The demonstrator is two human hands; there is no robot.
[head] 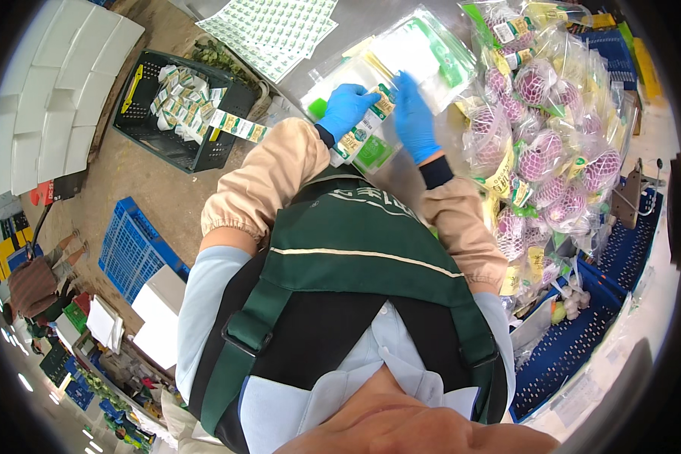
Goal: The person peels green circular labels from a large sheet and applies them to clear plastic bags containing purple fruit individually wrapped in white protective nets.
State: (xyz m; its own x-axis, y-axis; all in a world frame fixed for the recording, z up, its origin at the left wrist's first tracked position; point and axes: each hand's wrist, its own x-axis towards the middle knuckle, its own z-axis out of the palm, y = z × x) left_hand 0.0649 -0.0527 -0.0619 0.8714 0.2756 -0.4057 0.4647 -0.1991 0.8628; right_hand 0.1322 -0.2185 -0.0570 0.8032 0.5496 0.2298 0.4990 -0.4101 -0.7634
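Note:
My left hand (345, 110), in a blue glove, grips a strip of printed labels (370, 119) near its upper end. Beside that end, my blue-gloved right hand (415, 119) is blurred, its fingers stretched upward; whether its fingertips pinch anything cannot be made out. Another stretch of the label strip (241, 126) shows left of my sleeve, reaching to a heap of labels (184, 102) in a dark green plastic crate (159, 152). Beyond my hands lie flat clear plastic bags with green print (451, 65). A green-printed piece (374, 152) lies below the strip.
On the right, bagged purple round vegetables in white nets (539, 156) are piled high beside blue perforated crates (567, 346). Label sheets (272, 34) lie on the metal table (369, 17). White boxes (62, 74), a blue pallet (133, 244) and a person (37, 284) are at left.

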